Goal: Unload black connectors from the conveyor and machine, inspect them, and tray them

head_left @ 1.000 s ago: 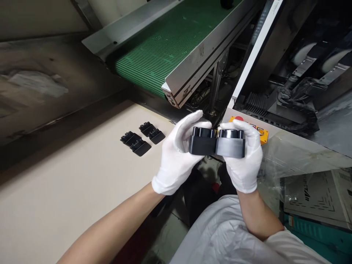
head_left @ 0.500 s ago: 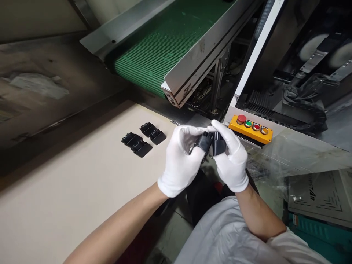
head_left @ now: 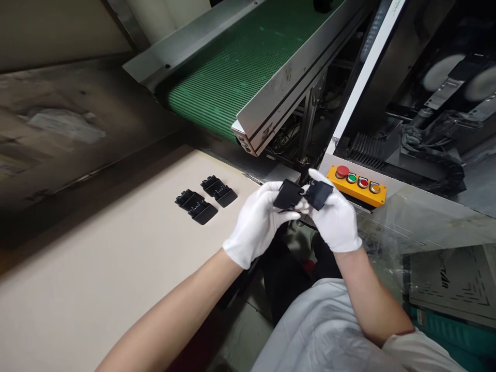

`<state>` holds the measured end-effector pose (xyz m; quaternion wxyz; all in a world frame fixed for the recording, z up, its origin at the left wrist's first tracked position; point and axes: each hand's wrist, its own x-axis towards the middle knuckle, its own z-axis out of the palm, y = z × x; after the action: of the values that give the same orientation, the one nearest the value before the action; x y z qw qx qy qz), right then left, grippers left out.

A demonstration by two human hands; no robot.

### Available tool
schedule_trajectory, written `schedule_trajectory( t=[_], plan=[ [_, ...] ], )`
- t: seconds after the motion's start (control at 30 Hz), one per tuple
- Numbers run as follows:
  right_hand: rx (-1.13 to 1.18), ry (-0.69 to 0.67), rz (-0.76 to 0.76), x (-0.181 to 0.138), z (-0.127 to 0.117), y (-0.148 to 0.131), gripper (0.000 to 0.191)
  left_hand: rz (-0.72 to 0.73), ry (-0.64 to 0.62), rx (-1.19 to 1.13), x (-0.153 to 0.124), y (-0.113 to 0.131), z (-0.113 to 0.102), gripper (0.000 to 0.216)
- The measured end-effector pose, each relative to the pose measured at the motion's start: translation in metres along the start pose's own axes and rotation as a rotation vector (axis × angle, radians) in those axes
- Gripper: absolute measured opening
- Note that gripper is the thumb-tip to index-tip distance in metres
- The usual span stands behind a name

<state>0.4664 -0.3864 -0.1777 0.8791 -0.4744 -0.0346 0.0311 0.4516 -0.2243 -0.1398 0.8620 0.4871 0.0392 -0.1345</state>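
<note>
Black plastic pieces (head_left: 287, 195) held end to end, left hand (head_left: 256, 223) to right hand (head_left: 335, 225)

Just beyond the right glove (head_left: 335, 219), a yellow push-button box (head_left: 357, 186) stands close to the fingertips and blocks a pass to that side. Straight ahead of the black pieces (head_left: 303, 195) in the grip, the steel conveyor leg (head_left: 308, 132) and the end of the side rail (head_left: 245, 144) stand in the way. Left of the left glove (head_left: 256, 225), a hand could pass low over the cream tabletop (head_left: 116, 268) as far as 2 pairs of black parts (head_left: 205, 200). Right of the grip and below the box, a clear plastic sheet (head_left: 391, 232) hangs across the way.
</note>
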Motion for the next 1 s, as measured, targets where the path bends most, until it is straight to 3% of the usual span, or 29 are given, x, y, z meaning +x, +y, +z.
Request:
schedule_trajectory(
  t=[0.1,0.2,0.3,0.4,0.53,0.67,0.73,0.87,1.0],
  plan=[
    [0.341,-0.053,0.372,0.007,-0.021,0.004,0.039,-0.23,-0.067,-0.211,0.012,0.0,-0.007,0.03],
    [0.419,-0.021,0.474,0.003,-0.03,0.01,0.03,-0.272,-0.123,-0.252,0.019,-0.008,-0.014,0.037],
    [0.229,0.008,0.377,-0.007,-0.028,0.01,0.034,-0.113,-0.101,-0.05,0.016,-0.014,-0.015,0.031],
    [-0.017,-0.122,0.246,-0.019,-0.024,0.0,0.043,0.091,-0.064,0.242,0.008,-0.013,-0.012,0.039],
    [-0.323,-0.28,0.163,-0.033,-0.023,-0.017,0.045,0.327,-0.133,0.479,0.001,-0.009,-0.01,0.038],
    [-0.621,-0.151,0.029,-0.042,-0.02,-0.021,0.033,0.494,-0.199,0.62,-0.002,-0.01,-0.01,0.034],
    [-0.669,-0.066,-0.028,-0.044,-0.018,-0.023,0.029,0.532,-0.224,0.66,-0.004,-0.012,-0.009,0.034],
    [-0.678,-0.024,-0.096,-0.049,-0.019,-0.031,0.025,0.587,-0.25,0.719,-0.008,-0.015,-0.009,0.037],
    [-0.461,-0.011,-0.196,-0.05,-0.025,-0.029,0.023,0.703,-0.314,0.777,-0.01,-0.017,-0.01,0.035]
  ],
)
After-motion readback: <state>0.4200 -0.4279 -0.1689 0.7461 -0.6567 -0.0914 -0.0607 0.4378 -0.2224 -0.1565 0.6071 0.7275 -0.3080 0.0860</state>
